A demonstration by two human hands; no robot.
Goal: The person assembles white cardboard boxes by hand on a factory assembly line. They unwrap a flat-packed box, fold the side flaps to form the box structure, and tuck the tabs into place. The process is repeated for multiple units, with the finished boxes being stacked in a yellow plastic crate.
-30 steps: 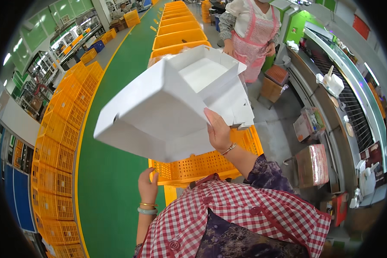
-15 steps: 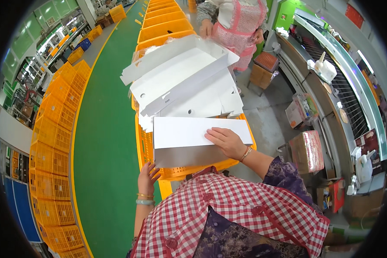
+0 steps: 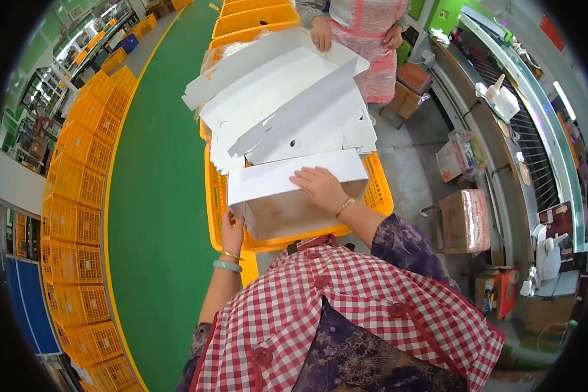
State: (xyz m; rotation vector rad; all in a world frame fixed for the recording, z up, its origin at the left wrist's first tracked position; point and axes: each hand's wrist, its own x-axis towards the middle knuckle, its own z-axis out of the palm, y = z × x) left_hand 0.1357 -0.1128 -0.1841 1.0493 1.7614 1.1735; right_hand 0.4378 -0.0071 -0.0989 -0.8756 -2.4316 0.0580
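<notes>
two hands on white carton (image 3: 287,196) | right hand (image 3: 318,186) flat, spread on top flap | left hand (image 3: 232,225) gripping 8 o'clock corner | long axis 9–3

You stand on a green painted floor strip (image 3: 157,215); stacked orange plastic crates (image 3: 72,196) run down the frame's left. Grey concrete floor (image 3: 411,157) at right, where a long metal conveyor bench (image 3: 522,124) curves past brown cardboard boxes (image 3: 464,219).
</notes>
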